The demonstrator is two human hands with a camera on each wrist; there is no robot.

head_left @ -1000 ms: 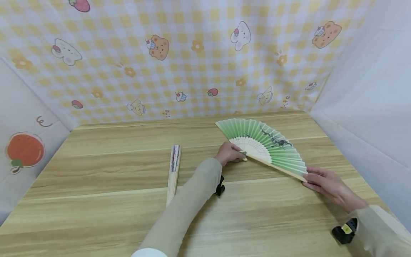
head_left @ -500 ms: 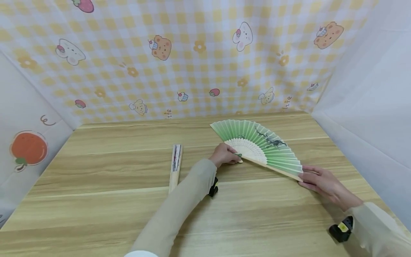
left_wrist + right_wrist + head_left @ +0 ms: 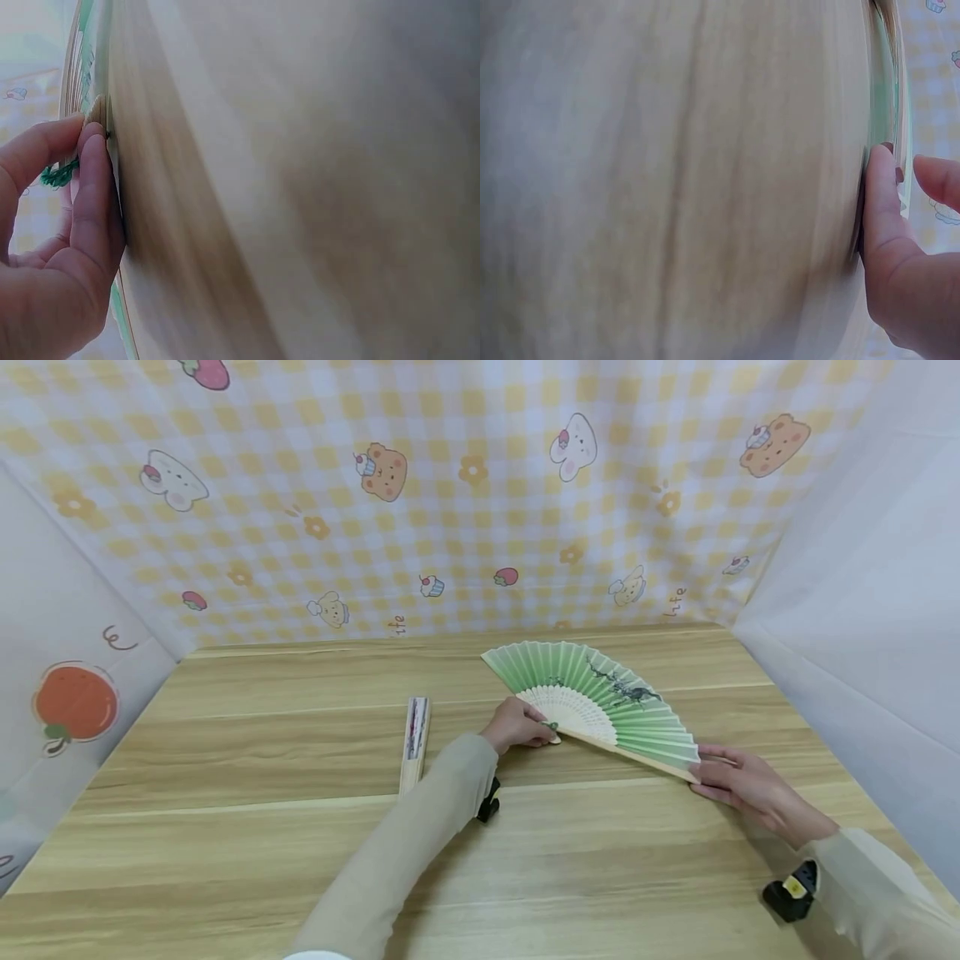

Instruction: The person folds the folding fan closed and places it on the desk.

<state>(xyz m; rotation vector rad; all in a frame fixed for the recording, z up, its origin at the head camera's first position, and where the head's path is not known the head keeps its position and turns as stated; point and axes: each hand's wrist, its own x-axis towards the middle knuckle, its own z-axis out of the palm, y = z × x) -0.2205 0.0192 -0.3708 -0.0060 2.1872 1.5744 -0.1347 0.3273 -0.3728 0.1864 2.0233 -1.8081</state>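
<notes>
A green folding fan (image 3: 637, 693), spread wide, lies at the right of the table with its pleated edge towards the back. Dark painted branches cross its leaf, and its inner ribs are pale. At the pivot end, my left hand (image 3: 517, 724) pinches the ribs between thumb and fingers. A green tassel (image 3: 58, 174) hangs beside those fingers in the left wrist view. My right hand (image 3: 757, 795) holds the outer corner of the front rib, fingers nearly straight. In the right wrist view the thumb (image 3: 937, 180) stands on one side of the fan's edge and a finger (image 3: 883, 199) on the other.
A folded fan (image 3: 414, 739) with a printed band lies left of my left forearm, its near end hidden behind the sleeve (image 3: 405, 839). A checked curtain (image 3: 465, 510) closes off the back of the wooden table (image 3: 247, 760), with white cloth (image 3: 862, 577) at the right side.
Both hands and the spread fan have shifted a little to the left together. The fan's spread looks the same. The head view has turned slightly left.
</notes>
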